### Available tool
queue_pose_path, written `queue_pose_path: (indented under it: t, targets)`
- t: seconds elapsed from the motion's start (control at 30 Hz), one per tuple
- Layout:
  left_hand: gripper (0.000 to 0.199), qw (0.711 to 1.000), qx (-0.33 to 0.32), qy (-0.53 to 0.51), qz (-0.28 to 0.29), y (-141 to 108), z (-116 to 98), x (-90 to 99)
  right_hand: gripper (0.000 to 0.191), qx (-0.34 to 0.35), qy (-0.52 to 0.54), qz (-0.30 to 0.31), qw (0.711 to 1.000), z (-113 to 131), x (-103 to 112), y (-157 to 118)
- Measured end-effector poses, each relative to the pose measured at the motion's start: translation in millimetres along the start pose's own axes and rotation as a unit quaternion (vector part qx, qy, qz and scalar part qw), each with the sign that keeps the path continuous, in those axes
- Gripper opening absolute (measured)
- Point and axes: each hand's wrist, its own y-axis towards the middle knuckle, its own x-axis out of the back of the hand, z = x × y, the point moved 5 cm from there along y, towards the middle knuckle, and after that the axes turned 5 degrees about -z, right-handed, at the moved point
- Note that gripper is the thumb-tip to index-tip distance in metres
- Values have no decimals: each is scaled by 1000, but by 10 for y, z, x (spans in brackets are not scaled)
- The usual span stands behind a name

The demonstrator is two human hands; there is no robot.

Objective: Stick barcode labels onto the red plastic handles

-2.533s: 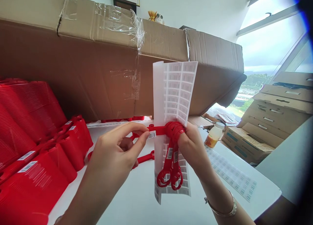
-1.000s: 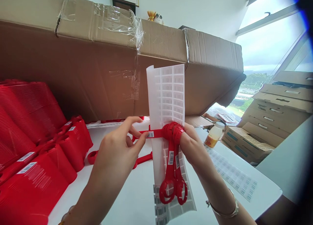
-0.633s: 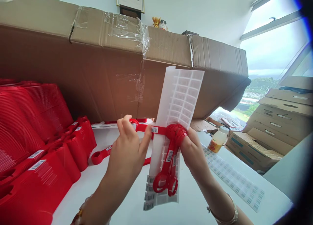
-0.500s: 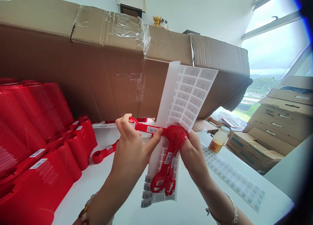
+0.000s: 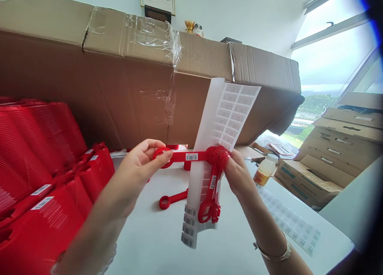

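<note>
My left hand (image 5: 143, 167) pinches the ring end of a flat red plastic piece (image 5: 179, 156), which lies level and carries a barcode sticker (image 5: 192, 157). Its other end meets a bunch of similar red ring-ended pieces (image 5: 214, 187), held in my closed right hand (image 5: 237, 171). Some of these hang down, and one shows a barcode sticker. Behind the bunch, the same hand holds a long white sheet of labels (image 5: 236, 107). Printed barcode stickers line the sheet's lower left edge. My right fingertips are mostly hidden.
Tall stacks of red pieces (image 5: 36, 147) fill the left. One loose red piece (image 5: 173, 199) lies on the white table (image 5: 149, 243). A large cardboard box (image 5: 119, 87) spans the back. To the right are a jar (image 5: 265, 169), another label sheet (image 5: 293, 219) and an opened carton (image 5: 308, 181).
My left hand has shifted left, from the piece's middle to its ring end. The loose red piece beside the sheet has come into view. My right hand keeps its hold.
</note>
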Motion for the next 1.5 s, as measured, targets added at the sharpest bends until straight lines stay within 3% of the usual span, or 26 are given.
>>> queue_pose_path:
  t: [0.17,0.27,0.37,0.6,0.77,0.97,1.1,1.37,1.5]
  targets:
    - [23,993,19,-89,80,-13,-40,111,17,-27,21,42,999,-62,40,110]
    - [10,984,30,-130,120,-42,-39,64,15,-56,34,56,996,-105,65,142]
    - [15,981,41,-132,138,-75,-51,-1,14,-78,53,54,994,-151,96,164]
    - [39,987,51,-113,107,-136,-107,-14,16,-98,60,71,991,-176,119,180]
    - [28,987,8,-106,123,-85,-110,19,15,-106,50,79,990,-168,125,177]
    - [22,987,5,-154,47,-21,-58,84,15,-88,28,128,987,-117,100,168]
    - [19,984,-13,-179,8,-31,-64,82,14,-76,42,125,988,-78,109,170]
    - [18,982,-74,-173,-17,-76,-130,12,15,-37,-46,182,981,28,77,85]
    - [12,980,-89,-179,3,-133,-206,-50,9,-27,-60,188,980,80,80,66]
